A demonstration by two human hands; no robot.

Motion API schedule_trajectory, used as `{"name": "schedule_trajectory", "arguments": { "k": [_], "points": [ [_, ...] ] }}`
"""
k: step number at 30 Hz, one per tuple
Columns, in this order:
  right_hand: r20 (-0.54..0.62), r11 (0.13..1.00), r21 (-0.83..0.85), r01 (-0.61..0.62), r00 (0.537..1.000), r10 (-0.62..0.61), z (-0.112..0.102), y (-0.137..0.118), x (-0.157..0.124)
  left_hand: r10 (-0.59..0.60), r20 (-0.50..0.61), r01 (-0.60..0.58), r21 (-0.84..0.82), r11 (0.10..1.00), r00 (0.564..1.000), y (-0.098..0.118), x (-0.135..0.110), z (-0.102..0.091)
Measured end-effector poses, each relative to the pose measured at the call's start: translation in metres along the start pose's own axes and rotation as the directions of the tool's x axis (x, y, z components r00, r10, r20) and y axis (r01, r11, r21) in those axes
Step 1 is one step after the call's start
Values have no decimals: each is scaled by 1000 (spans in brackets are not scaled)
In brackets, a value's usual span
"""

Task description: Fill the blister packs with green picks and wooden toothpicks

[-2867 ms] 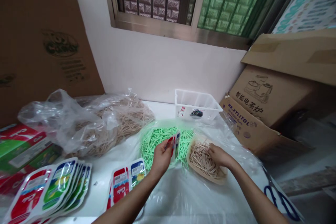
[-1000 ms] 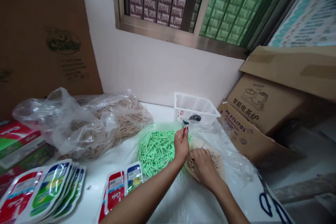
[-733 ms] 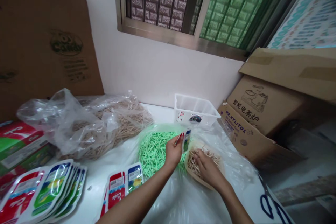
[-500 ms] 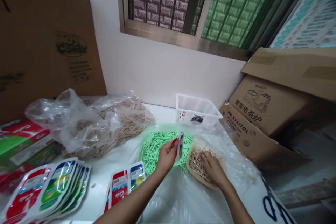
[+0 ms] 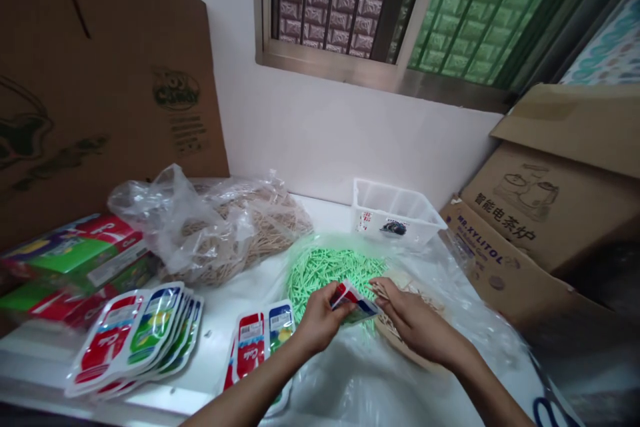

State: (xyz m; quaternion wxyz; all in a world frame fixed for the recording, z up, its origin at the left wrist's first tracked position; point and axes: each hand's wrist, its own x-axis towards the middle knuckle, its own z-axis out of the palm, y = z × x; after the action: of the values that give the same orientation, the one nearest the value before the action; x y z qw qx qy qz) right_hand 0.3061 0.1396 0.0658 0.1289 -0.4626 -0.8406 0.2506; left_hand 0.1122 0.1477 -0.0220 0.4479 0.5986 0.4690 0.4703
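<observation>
My left hand (image 5: pixel 320 320) is closed on a small red, white and blue packet (image 5: pixel 356 301), held tilted above the plastic sheeting. Right beside it, my right hand (image 5: pixel 417 323) pinches a few thin beige sticks (image 5: pixel 379 289) close to the packet's upper edge. Under the right hand sits a shallow tan bowl (image 5: pixel 411 345) of similar beige sticks, partly hidden by that hand. Behind both hands lies a heap of light green sticks (image 5: pixel 333 273) in clear plastic. Several red, blue and green packets (image 5: pixel 251 340) marked Cola lie near my left forearm.
A fanned stack of Cola packets (image 5: pixel 135 340) lies at the left, with packaged boxes (image 5: pixel 75 253) behind it. A clear bag of brown sticks (image 5: pixel 240 233) stands at the back. A white plastic basket (image 5: pixel 400 217) is against the wall; cardboard boxes (image 5: pixel 530 207) stand at the right.
My right hand has risen out of the tan bowl with beige sticks and moved left to the packet. My left hand has tilted and lowered the packet. The view has turned left.
</observation>
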Motion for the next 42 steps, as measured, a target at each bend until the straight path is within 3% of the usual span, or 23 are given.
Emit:
{"name": "schedule_trajectory", "arguments": {
  "k": [6,12,18,21,24,27,29,33,38,40,42],
  "points": [
    [139,997,45,63,988,-69,-6,-18,11,153,65,-164,242,956,986,8,-9,-11],
    [185,995,28,97,978,-100,-6,-22,16,289,116,-311,309,899,950,11,-13,-22],
    [307,981,-176,87,951,-29,-1,-26,20,427,256,-498,437,749,867,9,-15,-30],
    [403,953,-283,106,915,18,-2,-28,27,472,335,-579,486,655,816,8,-16,-33],
    [478,935,-323,150,878,24,-1,-28,36,466,391,-608,525,595,794,9,-17,-35],
    [510,909,-387,154,857,72,4,-30,43,397,438,-591,569,572,806,14,-21,-31],
    [496,880,-455,133,859,127,8,-33,46,307,433,-527,618,584,848,18,-26,-25],
    [446,885,-453,105,887,123,11,-36,48,156,367,-365,615,699,917,27,-38,-15],
    [325,981,-167,96,945,-37,4,-27,46,64,283,-193,456,869,957,24,-40,-18],
    [271,998,44,44,961,-54,7,-22,46,44,238,-124,333,935,970,21,-39,-20],
    [198,962,275,-4,979,-52,15,-19,46,40,219,-82,183,980,975,19,-38,-21]
  ]
}}
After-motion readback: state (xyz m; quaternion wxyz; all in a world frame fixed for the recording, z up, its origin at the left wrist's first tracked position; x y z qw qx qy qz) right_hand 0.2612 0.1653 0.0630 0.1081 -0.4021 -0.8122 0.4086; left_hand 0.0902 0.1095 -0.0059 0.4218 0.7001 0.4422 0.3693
